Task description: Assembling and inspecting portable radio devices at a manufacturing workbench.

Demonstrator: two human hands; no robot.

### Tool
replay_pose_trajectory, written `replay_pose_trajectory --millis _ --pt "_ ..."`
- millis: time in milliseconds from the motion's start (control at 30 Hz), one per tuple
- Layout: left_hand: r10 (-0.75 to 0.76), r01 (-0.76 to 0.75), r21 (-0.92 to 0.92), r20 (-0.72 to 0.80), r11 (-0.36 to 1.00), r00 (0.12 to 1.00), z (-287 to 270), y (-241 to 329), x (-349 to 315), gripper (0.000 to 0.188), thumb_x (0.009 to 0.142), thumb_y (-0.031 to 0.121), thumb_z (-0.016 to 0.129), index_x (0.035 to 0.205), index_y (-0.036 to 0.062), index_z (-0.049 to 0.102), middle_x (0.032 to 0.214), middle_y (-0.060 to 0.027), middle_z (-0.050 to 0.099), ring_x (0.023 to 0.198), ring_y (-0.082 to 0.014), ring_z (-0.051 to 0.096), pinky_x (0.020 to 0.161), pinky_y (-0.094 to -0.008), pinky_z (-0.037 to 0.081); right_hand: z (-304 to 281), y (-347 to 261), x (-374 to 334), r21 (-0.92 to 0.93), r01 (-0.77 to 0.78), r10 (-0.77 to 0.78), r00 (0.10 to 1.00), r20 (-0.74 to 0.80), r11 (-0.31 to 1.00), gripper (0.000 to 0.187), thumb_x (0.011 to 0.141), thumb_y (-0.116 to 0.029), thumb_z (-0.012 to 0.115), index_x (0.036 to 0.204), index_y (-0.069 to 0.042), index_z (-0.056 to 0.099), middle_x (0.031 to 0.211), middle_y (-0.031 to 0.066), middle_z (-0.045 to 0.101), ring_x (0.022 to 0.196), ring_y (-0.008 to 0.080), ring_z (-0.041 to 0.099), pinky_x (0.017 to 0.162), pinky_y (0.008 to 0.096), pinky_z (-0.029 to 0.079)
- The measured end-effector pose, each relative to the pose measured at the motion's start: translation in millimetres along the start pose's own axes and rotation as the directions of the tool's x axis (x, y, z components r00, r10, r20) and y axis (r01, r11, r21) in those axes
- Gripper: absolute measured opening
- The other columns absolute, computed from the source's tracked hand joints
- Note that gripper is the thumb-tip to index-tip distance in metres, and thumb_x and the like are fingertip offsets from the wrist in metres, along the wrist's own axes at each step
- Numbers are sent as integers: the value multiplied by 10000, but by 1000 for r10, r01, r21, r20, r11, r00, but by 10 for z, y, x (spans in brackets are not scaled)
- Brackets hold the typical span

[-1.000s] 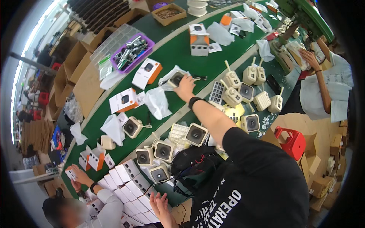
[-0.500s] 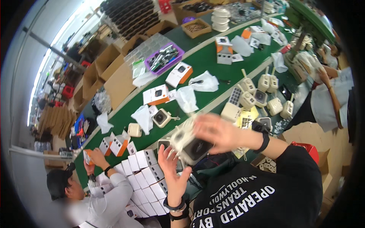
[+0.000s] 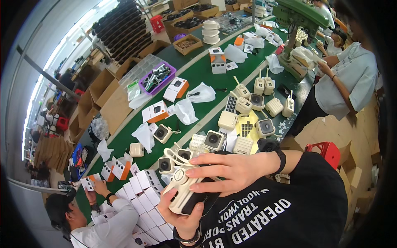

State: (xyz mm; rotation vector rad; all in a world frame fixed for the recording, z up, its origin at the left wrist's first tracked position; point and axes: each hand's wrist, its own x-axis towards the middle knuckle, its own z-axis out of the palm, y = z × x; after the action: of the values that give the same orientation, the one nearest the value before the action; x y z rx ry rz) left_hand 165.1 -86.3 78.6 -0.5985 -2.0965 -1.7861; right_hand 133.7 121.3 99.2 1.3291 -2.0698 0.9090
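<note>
Now the cream device [image 3: 180, 193] sits between two hands: the left hand [image 3: 183, 220], empty moments ago, grips below, apparently steadying it, while the right hand [image 3: 237, 168] clasps across its top.

Purple tray [image 3: 164, 84] of metal parts [image 3: 157, 77], red stool [image 3: 326, 153], green machine [image 3: 301, 15]

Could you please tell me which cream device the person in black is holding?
The device at lower centre, in the left hand, right hand across it; other devices nearby are set down.
</note>
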Motion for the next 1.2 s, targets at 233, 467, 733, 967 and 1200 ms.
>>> replay_pose_trajectory --millis 233,467,733,967,1200 --pt "-116 89 -190 -137 978 984 53 -17 -53 644 663 225 755 1140 29 370 1070 -162 452 978 -234 477 874 -370 390 53 -24 -32 -8 10 -10 1000 11 1000 571 709 -147 666 1232 -18 478 1283 217 391 1170 386 411 949 448 402" --pt "-626 436 -682 -42 587 779 -17 -47 234 539 899 433 396 1273 44 390 1241 -164 456 1069 -276 514 876 -440 456 125 27 7 331 -440 483 873 -59 835 949 670 -224 775 1384 -17 186 1403 175 246 1284 297 282 1038 390 256" --pt "-442 319 -743 625 -588 643 -25 -303 247 566 894 389 436 1326 35 340 1271 -309 363 1060 -462 487 841 -490 493 406 44 107 681 -578 651 734 192 450 985 708 -184 750 1401 -9 71 1385 163 264 1279 252 303 1044 389 271" --pt "-569 293 -840 529 -457 630 64 -222 269 531 903 399 426 1296 45 385 1240 -273 423 1035 -403 526 856 -465 495 561 42 113 831 -474 700 698 151 292 1021 693 -292 757 1374 58 81 1299 192 341 1159 253 419 1006 365 323" --pt "-557 502 -841 520 -202 647 126 -192 235 521 924 447 350 1307 96 371 1244 -186 460 1068 -334 524 861 -432 487 478 -68 114 863 -476 747 633 203 169 1023 669 -82 746 1415 -48 48 1351 139 288 1178 230 390 1013 345 296"
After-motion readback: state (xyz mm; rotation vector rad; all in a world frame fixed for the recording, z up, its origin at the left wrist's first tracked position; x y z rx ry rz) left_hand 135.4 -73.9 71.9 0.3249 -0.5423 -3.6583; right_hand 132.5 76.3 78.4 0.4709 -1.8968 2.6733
